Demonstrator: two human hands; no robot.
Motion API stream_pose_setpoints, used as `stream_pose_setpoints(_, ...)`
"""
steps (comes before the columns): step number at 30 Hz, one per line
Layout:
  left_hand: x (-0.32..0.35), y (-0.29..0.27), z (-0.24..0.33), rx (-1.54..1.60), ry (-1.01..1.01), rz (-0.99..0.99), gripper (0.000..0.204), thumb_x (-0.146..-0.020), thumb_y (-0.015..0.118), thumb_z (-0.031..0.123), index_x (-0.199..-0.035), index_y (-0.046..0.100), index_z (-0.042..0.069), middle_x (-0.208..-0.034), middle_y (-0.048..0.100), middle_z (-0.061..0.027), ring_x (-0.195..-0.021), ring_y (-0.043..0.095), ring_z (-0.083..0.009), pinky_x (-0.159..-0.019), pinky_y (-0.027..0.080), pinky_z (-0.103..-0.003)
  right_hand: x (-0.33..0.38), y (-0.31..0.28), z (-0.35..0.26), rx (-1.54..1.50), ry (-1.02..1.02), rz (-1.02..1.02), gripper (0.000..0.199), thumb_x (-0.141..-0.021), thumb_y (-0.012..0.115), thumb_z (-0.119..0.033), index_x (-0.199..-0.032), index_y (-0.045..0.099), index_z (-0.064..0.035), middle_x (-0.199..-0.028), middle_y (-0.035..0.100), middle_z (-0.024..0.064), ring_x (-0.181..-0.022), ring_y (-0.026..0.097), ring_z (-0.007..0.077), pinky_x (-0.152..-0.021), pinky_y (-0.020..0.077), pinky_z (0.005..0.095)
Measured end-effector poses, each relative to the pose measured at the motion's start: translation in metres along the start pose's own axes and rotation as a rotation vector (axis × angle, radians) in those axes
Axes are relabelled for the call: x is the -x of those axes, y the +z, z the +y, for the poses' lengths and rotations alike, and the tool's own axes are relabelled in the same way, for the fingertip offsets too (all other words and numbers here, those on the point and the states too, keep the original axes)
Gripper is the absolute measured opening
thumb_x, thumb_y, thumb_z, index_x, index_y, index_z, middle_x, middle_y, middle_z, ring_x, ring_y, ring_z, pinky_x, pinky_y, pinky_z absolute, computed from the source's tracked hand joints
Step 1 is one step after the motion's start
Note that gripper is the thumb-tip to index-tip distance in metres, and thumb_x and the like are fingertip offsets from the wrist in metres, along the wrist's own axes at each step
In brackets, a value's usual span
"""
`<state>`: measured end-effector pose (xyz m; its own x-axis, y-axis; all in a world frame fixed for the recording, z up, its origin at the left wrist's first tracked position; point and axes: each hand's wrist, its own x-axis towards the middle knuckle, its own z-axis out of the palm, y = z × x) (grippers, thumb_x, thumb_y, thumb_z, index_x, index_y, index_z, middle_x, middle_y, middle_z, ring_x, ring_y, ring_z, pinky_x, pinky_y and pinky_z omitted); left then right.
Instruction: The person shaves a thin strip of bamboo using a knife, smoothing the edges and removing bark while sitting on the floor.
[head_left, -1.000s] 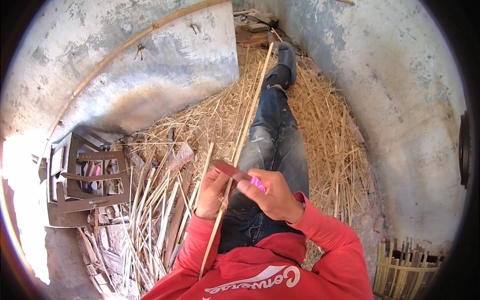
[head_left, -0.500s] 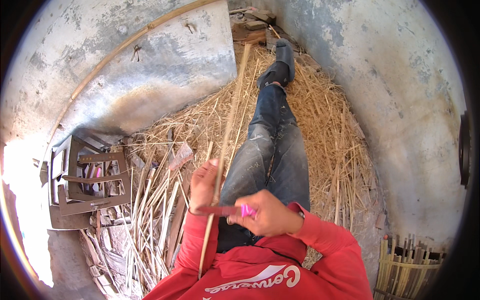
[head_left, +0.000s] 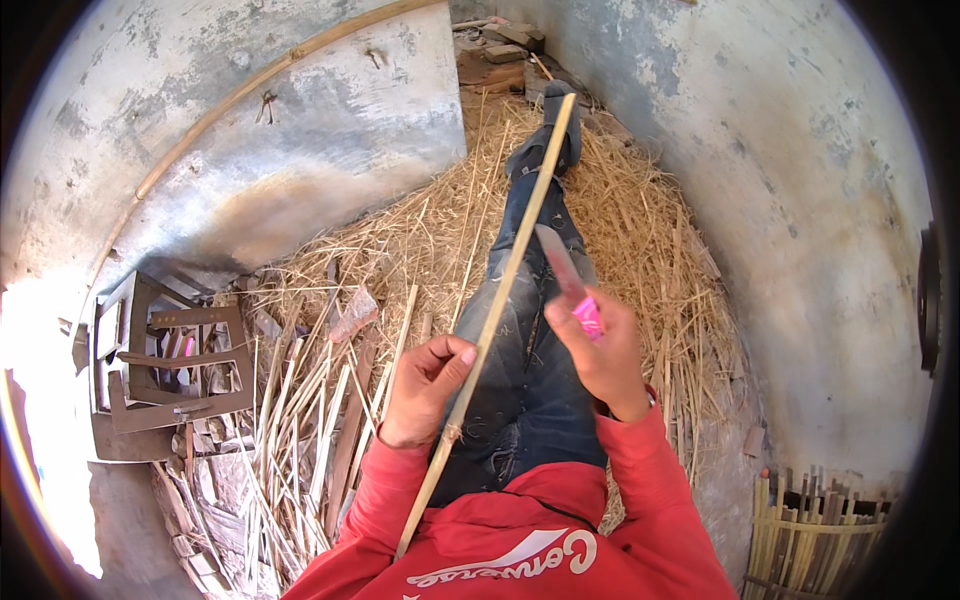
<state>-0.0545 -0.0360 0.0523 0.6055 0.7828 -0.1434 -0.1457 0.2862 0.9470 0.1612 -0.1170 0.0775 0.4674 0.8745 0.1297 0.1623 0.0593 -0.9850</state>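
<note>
Far left, a brown frame (head_left: 245,360) is sitting by the wall (head_left: 300,120). Next, pale sticks (head_left: 322,440) are lying in a loose heap. Left hand (head_left: 425,390) is pinching the strip (head_left: 510,262) between thumb and fingers. Strip is slanting over the legs (head_left: 507,375), running from the waist up toward the shoe (head_left: 570,150). Right hand (head_left: 612,355) is gripping the knife (head_left: 561,264), fingers wrapping its pink handle; blade is pointing up and away, just right of the strip. Straw (head_left: 650,250) is covering the floor beyond. Lower right, a slatted basket (head_left: 815,540) is standing.
</note>
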Motion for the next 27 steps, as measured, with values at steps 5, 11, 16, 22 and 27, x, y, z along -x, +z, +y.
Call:
stream_pose_setpoints(5,0.018,0.013,-0.013,-0.055,-0.023,-0.039,0.021,-0.103,0.059,0.017,-0.111,0.065,-0.002,-0.09,0.067,-0.0017,-0.079,0.057,-0.0059,-0.073,0.045,-0.021,-0.021,0.021,-0.003,-0.123,0.072,-0.133,0.018,-0.093,0.073,-0.02,-0.093,0.071,-0.0015,-0.07,0.06,-0.0051,-0.065,0.051,0.0016,-0.057,0.0395,0.0229)
stream_pose_setpoints(11,0.068,-0.013,-0.005,0.177,-0.314,-0.359,0.046,-0.108,0.043,0.021,-0.147,0.038,-0.003,-0.095,0.069,-0.0145,-0.078,0.066,-0.0159,-0.071,0.049,-0.024,-0.054,-0.019,-0.001,-0.124,0.137,0.17,0.026,-0.096,0.07,-0.025,-0.089,0.07,0.0002,-0.068,0.054,-0.0062,-0.061,0.045,0.0026,-0.054,0.0337,0.0248)
stream_pose_setpoints(16,0.094,-0.004,-0.004,0.166,-0.285,-0.332,0.046,-0.107,0.046,0.008,-0.15,0.036,-0.003,-0.073,0.059,-0.0064,-0.054,0.051,-0.0084,-0.053,0.042,-0.021,-0.052,-0.032,-0.001,0.016,-0.095,0.142,0.042,-0.104,0.056,-0.036,-0.085,0.068,-0.0006,-0.063,0.046,-0.0049,-0.059,0.042,0.006,-0.053,0.0323,0.0272)
stream_pose_setpoints(22,0.099,0.006,-0.011,0.086,-0.141,-0.241,0.049,-0.104,0.052,0.003,-0.152,0.044,0.011,-0.067,0.053,-0.0017,-0.051,0.043,-0.0058,-0.046,0.037,-0.022,-0.05,-0.032,-0.002,0.367,-0.25,0.264,0.044,-0.108,0.045,-0.032,-0.086,0.063,0.0015,-0.061,0.047,0.0102,-0.056,0.047,0.0156,-0.054,0.037,0.0328)
stream_pose_setpoints(27,0.09,0.01,-0.003,0.082,-0.118,-0.188,0.048,-0.104,0.052,0.002,-0.15,0.047,0.013,-0.066,0.052,-0.0018,-0.049,0.041,-0.0056,-0.043,0.035,-0.022,-0.02,-0.008,0.0,0.41,-0.317,0.05,0.04,-0.108,0.043,-0.026,-0.085,0.061,0.0016,-0.062,0.048,0.0182,-0.051,0.053,0.0326,-0.051,0.0399,0.04)
